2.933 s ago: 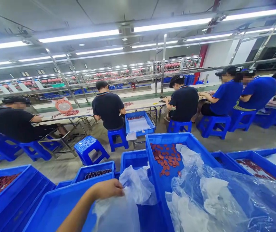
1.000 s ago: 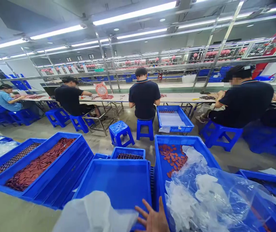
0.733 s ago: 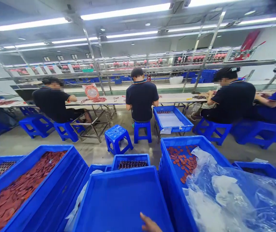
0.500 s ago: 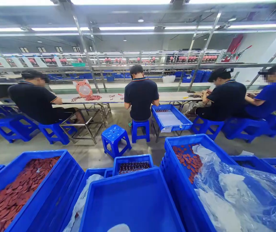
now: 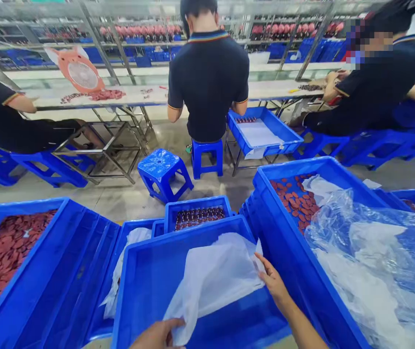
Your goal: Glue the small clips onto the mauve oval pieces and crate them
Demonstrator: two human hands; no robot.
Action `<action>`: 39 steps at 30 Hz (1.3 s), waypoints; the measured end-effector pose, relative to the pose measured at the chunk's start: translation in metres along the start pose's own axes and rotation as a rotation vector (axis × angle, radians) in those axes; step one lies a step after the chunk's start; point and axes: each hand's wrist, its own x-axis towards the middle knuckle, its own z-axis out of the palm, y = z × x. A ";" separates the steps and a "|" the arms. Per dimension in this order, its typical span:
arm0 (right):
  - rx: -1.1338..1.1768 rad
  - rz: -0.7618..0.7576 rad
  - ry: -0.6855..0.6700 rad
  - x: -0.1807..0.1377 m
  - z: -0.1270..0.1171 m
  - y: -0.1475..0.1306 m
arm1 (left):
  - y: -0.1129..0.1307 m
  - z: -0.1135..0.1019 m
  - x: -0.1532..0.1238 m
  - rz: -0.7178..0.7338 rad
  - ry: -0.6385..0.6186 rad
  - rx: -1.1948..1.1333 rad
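A thin white sheet (image 5: 222,271), creased and half folded over, is spread between my hands above a large blue tray (image 5: 145,286). My left hand (image 5: 160,334) pinches its near left corner at the bottom of the view. On the far right side, my right hand (image 5: 270,276) grips the sheet's edge between thumb and fingers, close to the tray's right wall. The bare blue floor of the tray shows to the left of the sheet and below it.
Left stands a blue crate (image 5: 58,228) of reddish-brown discs. Right, another crate (image 5: 265,174) holds similar discs and crumpled clear plastic (image 5: 338,228). A small tray (image 5: 171,213) with rows of dark parts sits beyond. Farther off are a blue stool (image 5: 161,162) and seated co-workers (image 5: 210,82).
Both my hands have come into view, holding the white sheet over the tray. Earlier only a small white patch showed at the tray's near edge. The view has tilted down and moved closer.
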 end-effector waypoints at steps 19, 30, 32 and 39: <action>0.128 0.273 0.433 -0.039 0.042 0.100 | -0.068 0.094 0.151 -0.169 0.407 -0.532; 0.311 0.083 0.177 -0.008 0.056 -0.008 | -0.046 0.068 0.144 -0.069 0.262 -1.138; 0.348 0.055 0.049 -0.003 0.067 -0.017 | -0.032 0.066 0.132 -0.037 0.220 -1.233; 0.309 0.419 -0.400 -0.059 0.148 0.042 | -0.007 0.093 0.075 -0.004 0.158 -1.305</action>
